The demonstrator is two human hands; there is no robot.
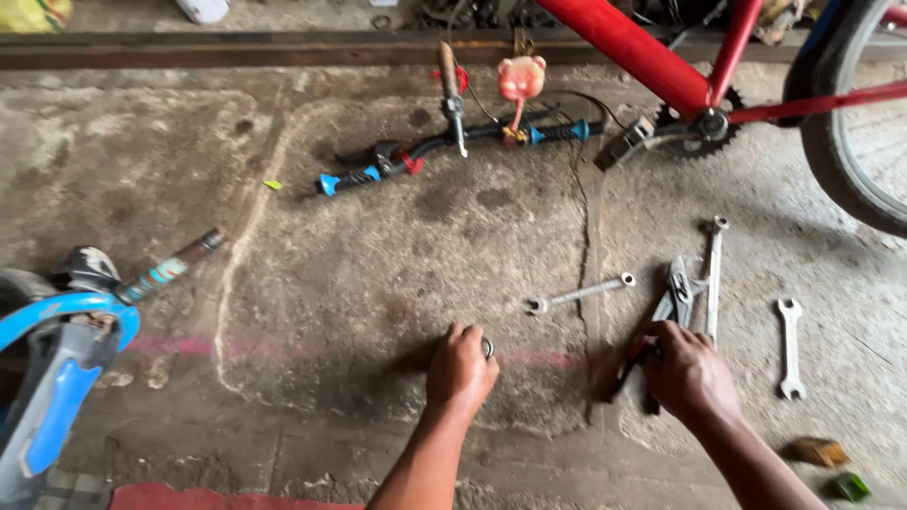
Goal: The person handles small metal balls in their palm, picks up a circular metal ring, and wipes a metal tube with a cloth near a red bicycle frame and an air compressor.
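Note:
My left hand (461, 366) rests low on the concrete floor, fingers curled around a small metal ring-shaped part (487, 347). My right hand (687, 370) grips the dark and red handles of a pair of pliers (673, 300) whose jaws point away from me. A small combination spanner (580, 294) lies on the floor between and just beyond both hands. A long spanner (713, 274) lies beside the pliers, and a double open-ended spanner (789, 347) lies farther right.
A detached handlebar (453, 144) with blue-tipped black grips and a pink toy lies ahead. A red bicycle frame (661, 61) with chainring and rear wheel (855, 142) fills the top right. A blue bicycle part (57, 359) stands at left. Small objects (831, 467) lie bottom right.

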